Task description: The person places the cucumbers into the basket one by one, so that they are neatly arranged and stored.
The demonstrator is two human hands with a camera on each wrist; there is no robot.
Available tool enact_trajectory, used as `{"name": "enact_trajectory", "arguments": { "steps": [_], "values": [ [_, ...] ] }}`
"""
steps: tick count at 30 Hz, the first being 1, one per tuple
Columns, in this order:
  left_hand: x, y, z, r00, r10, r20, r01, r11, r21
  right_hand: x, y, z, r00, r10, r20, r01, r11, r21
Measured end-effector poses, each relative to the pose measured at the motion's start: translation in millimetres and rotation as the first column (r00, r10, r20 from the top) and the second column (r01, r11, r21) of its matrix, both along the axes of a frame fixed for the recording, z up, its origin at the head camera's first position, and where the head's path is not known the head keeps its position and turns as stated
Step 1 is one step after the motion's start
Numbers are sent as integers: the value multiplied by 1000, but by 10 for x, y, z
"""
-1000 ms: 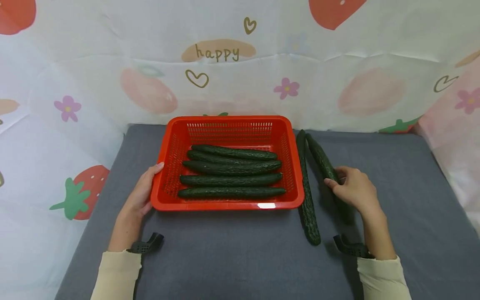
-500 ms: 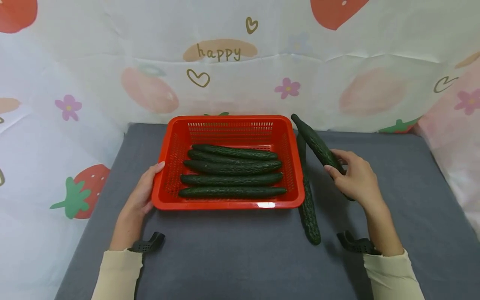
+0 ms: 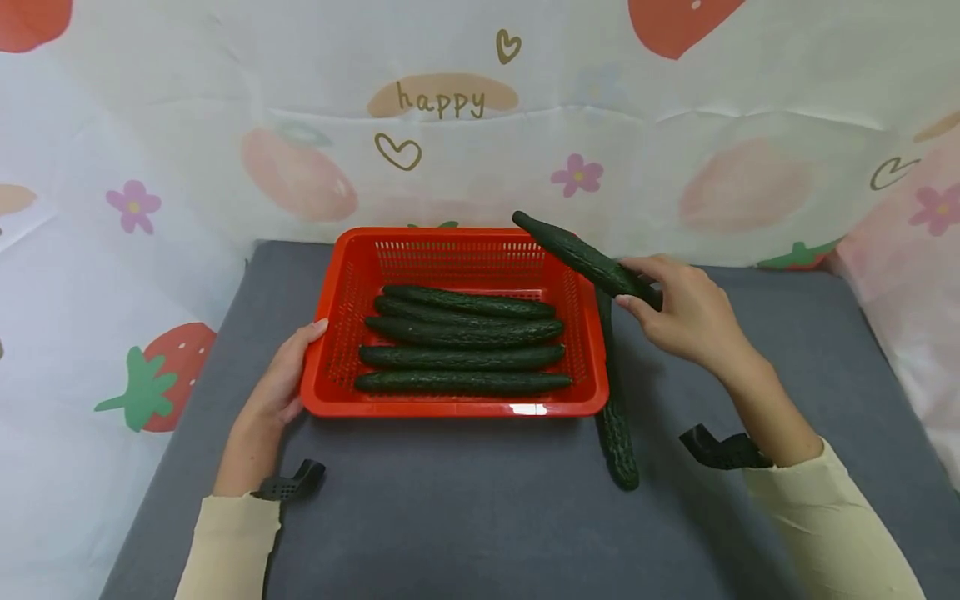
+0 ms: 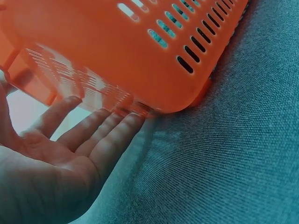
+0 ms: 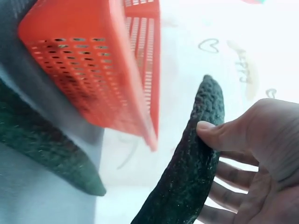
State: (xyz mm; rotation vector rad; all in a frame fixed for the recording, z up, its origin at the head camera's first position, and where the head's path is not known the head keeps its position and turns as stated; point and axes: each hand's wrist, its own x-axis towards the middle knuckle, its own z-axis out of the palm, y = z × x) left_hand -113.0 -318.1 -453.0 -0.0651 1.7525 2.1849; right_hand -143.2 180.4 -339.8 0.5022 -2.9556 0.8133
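Observation:
My right hand holds a dark green cucumber near its right end, pinched between thumb and fingers. The cucumber is raised and slants up to the left, its far part overlapping the back right corner of the red plastic basket in the head view. Several cucumbers lie crosswise inside the basket. My left hand holds the basket's left side, a digit on the rim; in the left wrist view the fingers lie against its outer wall. Another cucumber lies on the table along the basket's right side.
A grey cloth covers the table. Behind it hangs a white printed curtain close to the basket's back edge. In the right wrist view the table cucumber lies beside the basket's slotted wall.
My right hand has lifted the cucumber off the table and carried it up and left to the basket's back right corner, turning it flatter. My left hand has stayed at the basket.

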Motion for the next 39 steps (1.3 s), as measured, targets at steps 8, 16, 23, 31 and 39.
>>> {"name": "enact_trajectory", "arguments": {
  "steps": [8,16,23,31,39],
  "values": [
    [0,-30,-16,1000,-20,-17,20,1000,6,-161,-352,219,997,81,20,-81,995,51],
    [0,-33,-16,1000,-21,-3,21,999,33,-330,-679,278,977,212,-2,-210,970,127],
    [1,-15,-8,1000,-11,1,11,1000,13,-450,-885,283,947,319,17,-317,933,172],
    [-13,-18,-21,1000,-14,1,14,999,32,-582,-1108,238,936,347,65,-353,911,212],
    [-3,-30,-17,999,-29,-37,30,999,26,-616,-1253,181,934,348,76,-357,911,208]
  ]
}}
